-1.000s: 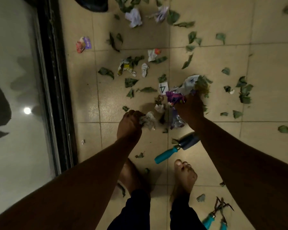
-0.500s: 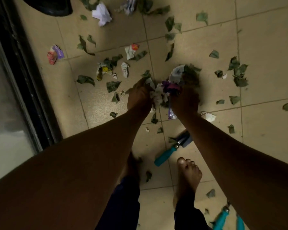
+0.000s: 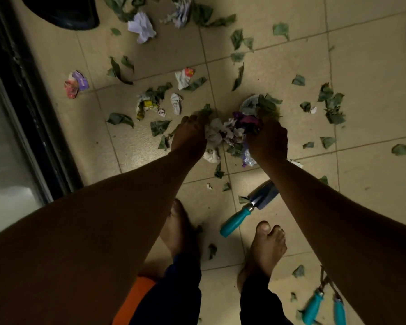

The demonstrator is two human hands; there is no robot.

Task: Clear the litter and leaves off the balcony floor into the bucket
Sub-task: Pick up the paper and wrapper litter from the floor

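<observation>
My left hand (image 3: 190,134), alone a second ago, now meets my right hand (image 3: 267,141), fingers of both clutching one litter wad (image 3: 230,130) beyond the trowel (image 3: 249,207), ready for the bucket (image 3: 63,12).

Both hands, left (image 3: 189,134) and right (image 3: 268,140), clutch a litter bundle (image 3: 230,130) above the tiled floor (image 3: 373,109).

Our left hand (image 3: 189,134), a second ago apart near our foot clutching a white scrap, now presses against the bunched wad of purple wrapper, white paper and green leaves (image 3: 232,130) that our right hand (image 3: 267,141) holds, both hands squeezing it between them.
</observation>
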